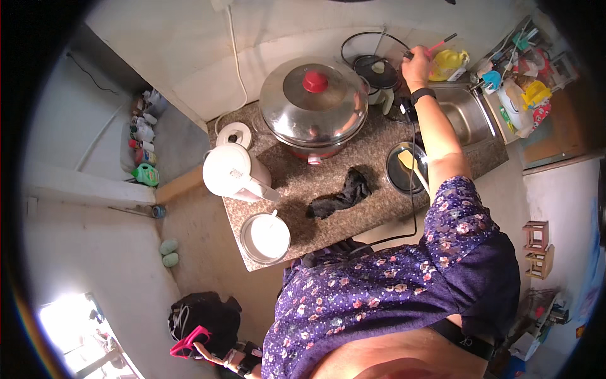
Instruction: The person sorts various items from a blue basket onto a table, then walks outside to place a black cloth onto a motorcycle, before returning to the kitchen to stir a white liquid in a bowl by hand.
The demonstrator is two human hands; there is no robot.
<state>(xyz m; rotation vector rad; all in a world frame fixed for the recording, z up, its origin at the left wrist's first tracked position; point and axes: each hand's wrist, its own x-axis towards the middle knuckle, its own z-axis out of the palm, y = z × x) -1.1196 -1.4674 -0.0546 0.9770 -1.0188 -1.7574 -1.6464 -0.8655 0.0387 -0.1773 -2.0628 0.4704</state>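
Observation:
At the far side of the counter, my right hand point(416, 67) is closed around the black end of a cable point(408, 55). A pink rod with a dark tip point(442, 42) sticks out beside it; whether I grip that too is unclear. My left hand point(213, 356) is low at the left, with its fingers on a pink plastic frame-like thing point(191, 342) in front of a black bag point(208, 315). Nearest my right hand are a small black-lidded pot point(377, 73) and a yellow packet point(447, 65). A crumpled black cloth point(342, 195) lies on the speckled counter point(303, 187).
A large lidded steel pot point(293, 111) stands at the back. On the left are a white kettle point(227, 168) and a container with white contents point(266, 238). A yellow spatula point(406, 160) lies over a round dark dish point(400, 177). The sink point(466, 116) is at right; a black cable point(415, 208) hangs down.

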